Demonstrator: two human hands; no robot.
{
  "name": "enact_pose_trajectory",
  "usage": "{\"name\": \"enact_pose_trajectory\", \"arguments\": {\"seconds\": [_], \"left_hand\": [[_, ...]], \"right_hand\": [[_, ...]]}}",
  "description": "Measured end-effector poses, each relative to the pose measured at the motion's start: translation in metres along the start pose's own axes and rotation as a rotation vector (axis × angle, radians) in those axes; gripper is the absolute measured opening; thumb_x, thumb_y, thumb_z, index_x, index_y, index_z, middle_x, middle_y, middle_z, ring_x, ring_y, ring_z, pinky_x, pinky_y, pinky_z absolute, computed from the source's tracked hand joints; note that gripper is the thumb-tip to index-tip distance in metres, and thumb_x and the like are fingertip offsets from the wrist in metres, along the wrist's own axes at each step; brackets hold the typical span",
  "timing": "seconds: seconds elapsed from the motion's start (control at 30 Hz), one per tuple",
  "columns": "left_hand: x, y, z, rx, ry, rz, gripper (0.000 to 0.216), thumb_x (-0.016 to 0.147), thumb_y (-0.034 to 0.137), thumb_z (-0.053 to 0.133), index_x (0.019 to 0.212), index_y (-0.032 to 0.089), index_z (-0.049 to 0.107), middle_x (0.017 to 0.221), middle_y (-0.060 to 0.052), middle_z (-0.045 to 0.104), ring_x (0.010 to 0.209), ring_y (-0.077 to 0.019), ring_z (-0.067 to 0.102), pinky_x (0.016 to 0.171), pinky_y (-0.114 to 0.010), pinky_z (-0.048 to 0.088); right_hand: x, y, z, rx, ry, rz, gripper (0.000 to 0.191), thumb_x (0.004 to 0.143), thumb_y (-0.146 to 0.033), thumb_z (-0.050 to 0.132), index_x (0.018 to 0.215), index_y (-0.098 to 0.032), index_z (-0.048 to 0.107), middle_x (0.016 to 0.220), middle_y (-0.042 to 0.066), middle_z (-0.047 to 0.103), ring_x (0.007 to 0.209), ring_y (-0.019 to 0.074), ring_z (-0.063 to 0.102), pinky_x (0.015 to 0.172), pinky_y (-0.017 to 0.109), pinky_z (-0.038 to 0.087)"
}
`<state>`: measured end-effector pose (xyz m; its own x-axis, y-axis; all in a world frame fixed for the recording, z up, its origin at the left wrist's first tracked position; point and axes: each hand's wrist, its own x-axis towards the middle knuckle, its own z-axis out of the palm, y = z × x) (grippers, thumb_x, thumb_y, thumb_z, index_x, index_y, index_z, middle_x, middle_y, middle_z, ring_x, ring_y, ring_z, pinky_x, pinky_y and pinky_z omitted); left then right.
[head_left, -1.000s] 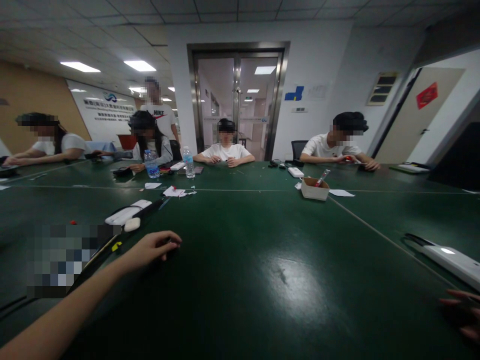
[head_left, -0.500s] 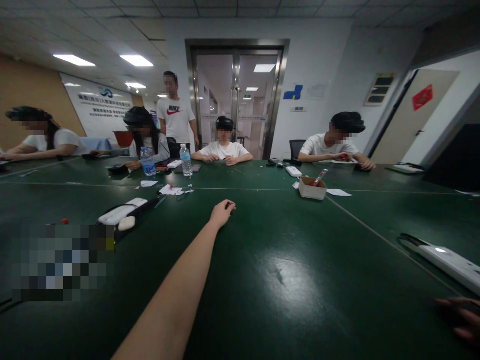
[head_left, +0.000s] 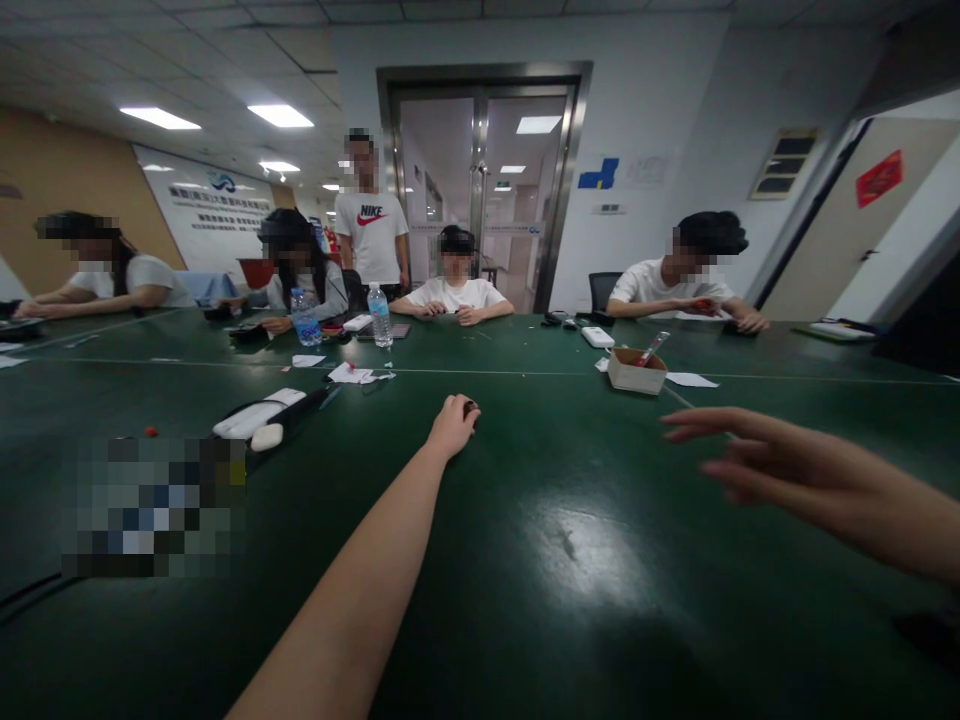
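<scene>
My left forearm stretched across the green bench, and to its right my right hand hung with thumb and fingers apart, nothing visible between them. Blur hid its exact height, so a low sweep, I judged, could have knocked the fingers on the surface. On the left, a white case lay just beside a white pack; a wide swing of the arm might have shoved both. Ahead, well apart from the other, my left hand was closed on a small dark piece near the middle of the bench. Too little showed to say what it was; a slack pinch could have let it slip. Beyond my right hand stood a box with a stick leaning in it, liable to tip if an arm overreached. Farther off, loose paper risked being brushed aside, and two bottles, tall and narrow, might have toppled at a jolt. A person in white sat opposite.
</scene>
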<state>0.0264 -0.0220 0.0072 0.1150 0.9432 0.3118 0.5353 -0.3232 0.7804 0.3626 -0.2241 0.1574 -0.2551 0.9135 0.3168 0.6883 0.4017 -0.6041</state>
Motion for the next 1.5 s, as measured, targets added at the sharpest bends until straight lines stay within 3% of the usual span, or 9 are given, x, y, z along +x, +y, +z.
{"name": "enact_pose_trajectory", "arguments": {"seconds": [0.07,0.13,0.2,0.3,0.47,0.6,0.83,1.1,1.5], "left_hand": [[0.001,-0.002,0.0,-0.048,-0.011,-0.007,0.018,0.085,0.031,0.052,0.096,0.018,0.058,0.102,-0.005,0.05,0.056,-0.0061,0.055,0.063,-0.023,0.045],[0.002,-0.005,-0.001,-0.086,-0.024,-0.016,0.016,0.085,0.029,0.053,0.095,0.018,0.06,0.101,-0.005,0.05,0.056,-0.0055,0.055,0.06,-0.022,0.045],[0.004,-0.008,-0.002,-0.115,-0.025,-0.016,0.015,0.085,0.027,0.052,0.094,0.018,0.06,0.099,-0.005,0.051,0.054,-0.0051,0.054,0.057,-0.021,0.045],[0.009,-0.012,-0.004,-0.213,0.021,-0.012,0.013,0.085,0.024,0.05,0.092,0.016,0.058,0.089,-0.003,0.053,0.051,-0.0053,0.052,0.054,-0.02,0.044],[0.013,-0.014,-0.008,-0.53,0.126,-0.065,0.017,0.083,0.027,0.056,0.094,0.015,0.053,0.081,-0.001,0.055,0.054,-0.0075,0.055,0.053,-0.021,0.046],[0.011,-0.013,-0.009,-0.648,0.103,-0.09,0.023,0.078,0.03,0.062,0.093,0.015,0.052,0.088,-0.003,0.056,0.061,-0.009,0.059,0.06,-0.024,0.051],[0.008,-0.013,-0.011,-0.455,0.012,0.016,0.021,0.074,0.025,0.066,0.091,0.014,0.061,0.088,-0.006,0.06,0.068,-0.0114,0.057,0.065,-0.026,0.05],[0.009,-0.013,-0.013,-0.478,0.04,-0.062,0.024,0.077,0.031,0.061,0.093,0.013,0.059,0.077,-0.005,0.06,0.067,-0.0123,0.056,0.062,-0.024,0.046],[0.013,-0.021,-0.008,-0.383,0.139,-0.063,0.032,0.073,0.047,0.06,0.075,0.016,0.055,0.061,0.0,0.057,0.055,-0.0119,0.053,0.054,-0.024,0.042]], "right_hand": [[0.058,-0.016,0.036,0.169,-0.398,0.029,0.038,0.078,-0.041,0.065,0.112,-0.025,0.063,0.099,0.012,0.064,0.064,0.0124,0.062,0.054,0.025,0.051],[0.11,-0.011,0.08,0.286,-0.545,0.085,0.031,0.074,-0.031,0.07,0.102,-0.019,0.066,0.089,0.009,0.065,0.057,0.0121,0.062,0.049,0.022,0.051],[0.151,0.007,0.126,0.403,-0.558,0.131,0.03,0.069,-0.024,0.075,0.096,-0.015,0.065,0.077,0.005,0.065,0.048,0.0104,0.059,0.042,0.018,0.048],[0.19,0.026,0.187,0.578,-0.53,0.318,0.031,0.073,-0.025,0.073,0.099,-0.015,0.059,0.064,0.001,0.062,0.043,0.0128,0.06,0.039,0.02,0.048],[0.205,0.013,0.245,0.957,-0.369,0.408,0.01,0.091,-0.024,0.053,0.094,-0.014,0.054,0.067,0.003,0.063,0.05,0.0128,0.064,0.045,0.02,0.052],[0.197,0.014,0.254,1.136,-0.206,0.349,0.012,0.088,-0.012,0.056,0.099,-0.012,0.055,0.069,0.005,0.064,0.052,0.011,0.063,0.051,0.02,0.054],[0.189,0.038,0.242,1.245,-0.041,0.312,0.024,0.076,0.002,0.061,0.094,-0.014,0.061,0.07,0.003,0.064,0.054,0.0092,0.061,0.05,0.017,0.052],[0.189,0.037,0.241,1.314,0.021,0.351,0.015,0.08,-0.004,0.059,0.09,-0.014,0.063,0.072,0.004,0.064,0.058,0.0109,0.063,0.058,0.022,0.055],[0.189,0.04,0.241,1.321,-0.042,0.332,0.014,0.08,-0.004,0.06,0.092,-0.012,0.063,0.079,0.006,0.067,0.066,0.0143,0.067,0.067,0.026,0.058]]}}
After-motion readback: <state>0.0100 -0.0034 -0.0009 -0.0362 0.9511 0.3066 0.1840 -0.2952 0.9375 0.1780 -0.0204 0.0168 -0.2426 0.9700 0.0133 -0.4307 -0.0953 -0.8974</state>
